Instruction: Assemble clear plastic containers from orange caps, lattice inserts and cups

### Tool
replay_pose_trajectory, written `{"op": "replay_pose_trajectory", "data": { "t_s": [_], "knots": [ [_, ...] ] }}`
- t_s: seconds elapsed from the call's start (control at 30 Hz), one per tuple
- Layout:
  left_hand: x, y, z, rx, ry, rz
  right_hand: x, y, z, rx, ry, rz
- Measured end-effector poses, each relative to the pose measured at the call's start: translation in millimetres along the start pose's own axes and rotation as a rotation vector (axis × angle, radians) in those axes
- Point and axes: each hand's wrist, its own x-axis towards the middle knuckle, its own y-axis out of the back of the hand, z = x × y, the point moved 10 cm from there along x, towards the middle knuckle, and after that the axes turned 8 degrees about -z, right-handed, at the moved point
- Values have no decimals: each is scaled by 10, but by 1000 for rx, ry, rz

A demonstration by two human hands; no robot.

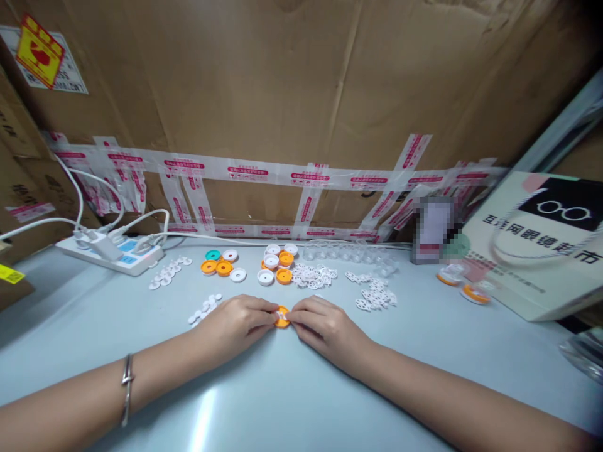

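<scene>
Head view; both hands grip an orange disc; white pieces beyond

One handheld disc, one teal disc

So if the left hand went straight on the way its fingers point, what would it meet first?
The left hand would first meet the round orange plastic-looking piece at its fingertips, then probably the right hand opposite; exact depth is unclear.

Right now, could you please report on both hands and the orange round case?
Left hand and right hand: fingertip grip at opposite edges of orange round case. White part inside it. White discs beside left hand, not between hands.
</scene>
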Motion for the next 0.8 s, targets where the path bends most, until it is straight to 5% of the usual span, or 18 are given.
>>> {"op": "replay_pose_trajectory", "data": {
  "t_s": [0.53,0.8],
  "knots": [
    [2,13,-11,-35,12,30,22,-23,40,62,-81,-32],
    [12,-22,-151,-189,193,21,30,-101,192,264,-239,-64]
  ]
}}
